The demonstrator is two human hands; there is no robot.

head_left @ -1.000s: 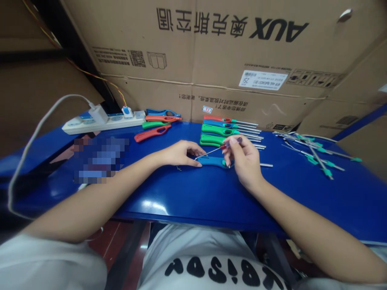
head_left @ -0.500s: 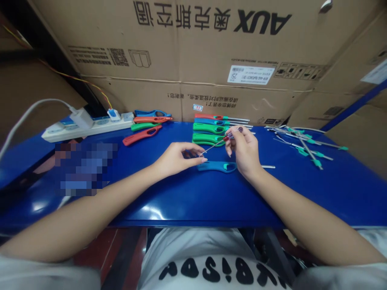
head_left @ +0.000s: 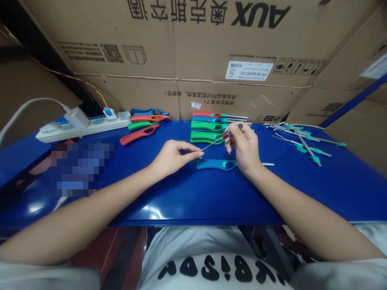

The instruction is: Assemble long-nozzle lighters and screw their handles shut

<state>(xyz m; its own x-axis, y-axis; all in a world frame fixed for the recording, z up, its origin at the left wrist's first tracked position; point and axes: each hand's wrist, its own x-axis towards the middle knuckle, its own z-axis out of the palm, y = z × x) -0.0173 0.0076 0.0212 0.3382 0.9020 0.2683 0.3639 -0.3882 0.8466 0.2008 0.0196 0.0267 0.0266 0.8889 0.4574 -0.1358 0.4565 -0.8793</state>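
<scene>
My right hand (head_left: 246, 151) is closed round a screwdriver (head_left: 226, 134) with a clear, dark-red handle; its thin shaft slants down to the left. At the tip, the thumb and index finger of my left hand (head_left: 173, 157) are pinched together. Whatever small thing may be between them is too small to make out. Just below the hands a blue gas lighter (head_left: 211, 164) lies flat, its metal tube partly hidden by my right hand. Behind them is a row of assembled lighters: a red one (head_left: 202, 114), a blue one (head_left: 201, 119) and green ones (head_left: 201, 137).
Loose handle shells, including a red one (head_left: 139, 134), lie left of the row. Metal tubes with green parts and wires (head_left: 306, 147) are scattered at right. A white power strip (head_left: 98, 125) sits at the back left. A cardboard box (head_left: 181, 48) stands behind the blue table (head_left: 181, 201).
The fingers of my left hand have closed into a pinch at the screwdriver tip. My right hand keeps its hold on the screwdriver. The view has shifted slightly.
</scene>
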